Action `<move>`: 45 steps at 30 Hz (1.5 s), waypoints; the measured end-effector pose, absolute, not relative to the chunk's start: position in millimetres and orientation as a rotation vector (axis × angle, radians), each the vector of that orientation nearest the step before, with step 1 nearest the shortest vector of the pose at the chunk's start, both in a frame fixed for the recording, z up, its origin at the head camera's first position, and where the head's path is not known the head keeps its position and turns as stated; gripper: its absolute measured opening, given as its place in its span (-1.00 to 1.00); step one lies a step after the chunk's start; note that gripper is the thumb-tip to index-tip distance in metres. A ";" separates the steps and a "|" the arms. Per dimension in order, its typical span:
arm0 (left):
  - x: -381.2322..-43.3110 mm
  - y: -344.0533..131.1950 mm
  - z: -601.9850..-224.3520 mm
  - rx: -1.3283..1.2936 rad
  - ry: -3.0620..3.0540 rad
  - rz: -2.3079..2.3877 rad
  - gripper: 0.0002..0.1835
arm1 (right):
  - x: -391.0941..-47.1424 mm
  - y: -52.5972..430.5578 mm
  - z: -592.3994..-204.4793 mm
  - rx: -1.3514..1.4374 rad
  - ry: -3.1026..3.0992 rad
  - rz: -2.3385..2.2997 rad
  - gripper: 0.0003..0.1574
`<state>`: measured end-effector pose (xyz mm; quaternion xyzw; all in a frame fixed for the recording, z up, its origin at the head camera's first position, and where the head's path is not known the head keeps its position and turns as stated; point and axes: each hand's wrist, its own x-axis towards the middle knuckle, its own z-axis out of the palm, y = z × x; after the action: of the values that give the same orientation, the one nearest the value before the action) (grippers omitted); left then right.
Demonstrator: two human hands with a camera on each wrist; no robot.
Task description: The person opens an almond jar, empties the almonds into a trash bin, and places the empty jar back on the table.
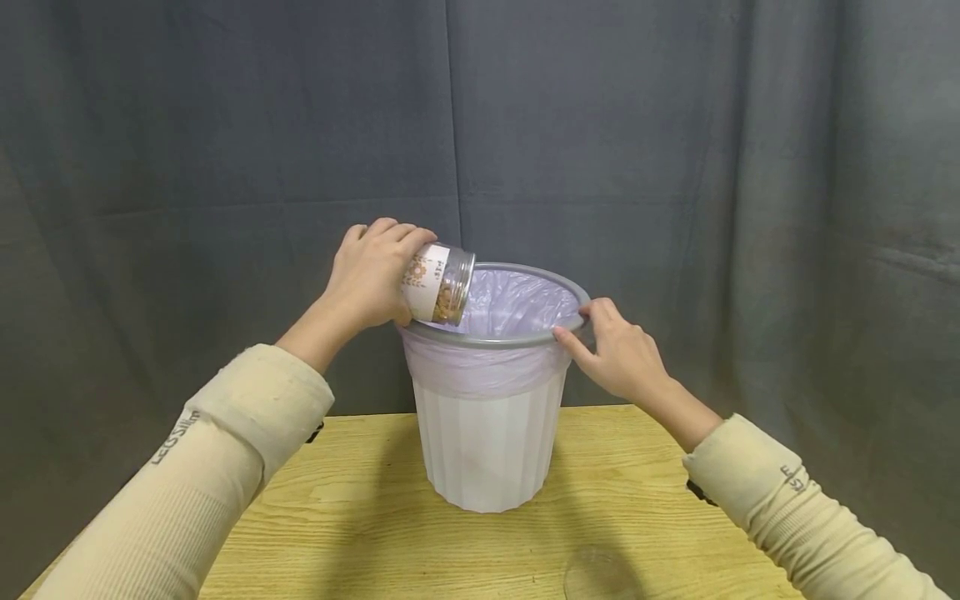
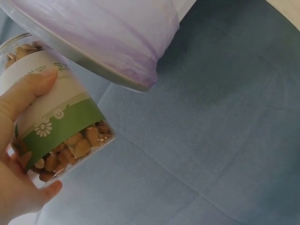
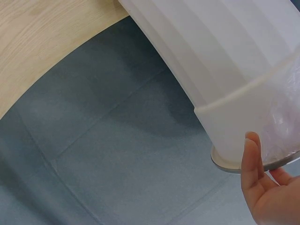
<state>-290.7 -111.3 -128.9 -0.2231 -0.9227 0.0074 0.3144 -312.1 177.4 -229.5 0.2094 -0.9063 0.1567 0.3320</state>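
Note:
My left hand [image 1: 375, 275] grips a clear jar [image 1: 442, 283] with a printed label, tipped on its side with its open mouth over the left rim of the bin. Brown nuts [image 2: 70, 152] show through the jar's wall in the left wrist view, at its base and near its mouth. The white ribbed trash bin [image 1: 487, 442] stands upright, lined with a pale purple bag [image 1: 517, 300] folded over its edge beneath a grey ring [image 1: 510, 342]. On the right side of that ring, my right hand [image 1: 622, 350] pinches the rim between thumb and fingers.
A clear round lid [image 1: 600, 575] lies near the front of the wooden table [image 1: 322, 517], right of the bin's base. Dark grey cloth [image 1: 600, 125] hangs behind the table.

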 end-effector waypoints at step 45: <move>-290.1 -109.4 -128.0 -0.567 -2.417 0.133 -0.16 | -310.1 176.2 -231.5 0.565 -2.345 0.404 -0.38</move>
<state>-290.1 -109.4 -128.0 -0.2159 -0.9204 0.0506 0.3221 -310.1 176.2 -231.5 0.2173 -0.9014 0.1551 0.3409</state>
